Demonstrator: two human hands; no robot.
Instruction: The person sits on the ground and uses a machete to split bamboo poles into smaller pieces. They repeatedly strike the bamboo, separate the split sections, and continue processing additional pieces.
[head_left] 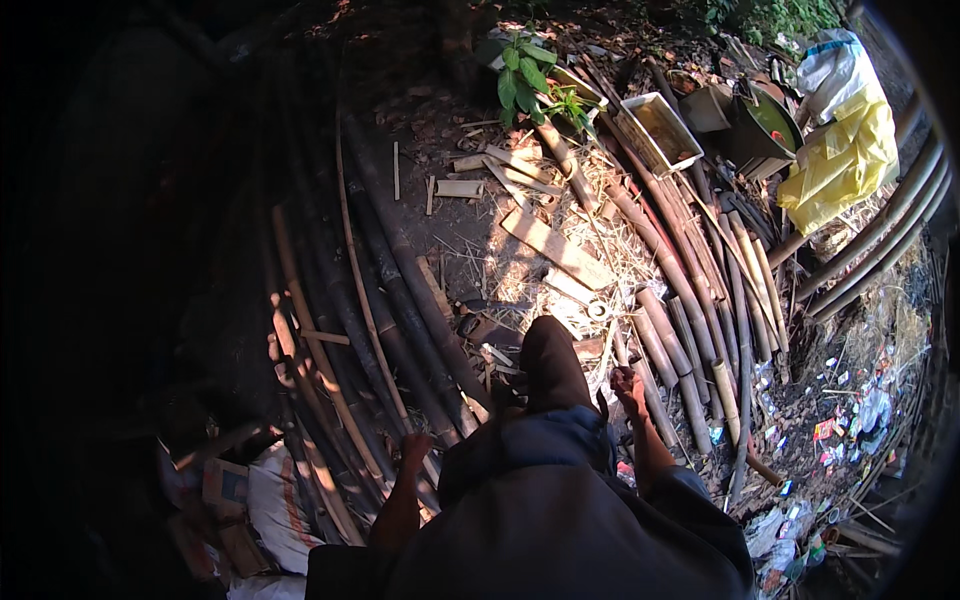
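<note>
My left hand (414, 446) hangs low at my left side, over long dark bamboo poles (400, 290). Shadow and its small size hide its fingers. At my right side, my right hand (628, 388) has its fingers curled in; whether anything is inside cannot be made out. It is nearest to a stack of cut bamboo lengths (680, 350). My bent knee (553, 360) points forward between the hands. Beyond it lie a flat split bamboo slat (560, 248), a short bamboo piece (460, 189) and a dark blade-like tool (497, 305).
Straw and bamboo scraps cover the sunlit ground ahead. Far right stand a rectangular tub (662, 133), a dark bucket (770, 125) and a yellow sack (842, 160). Litter (850, 430) lies at right, curved poles (880, 235) above it. White sacks (282, 505) lie lower left.
</note>
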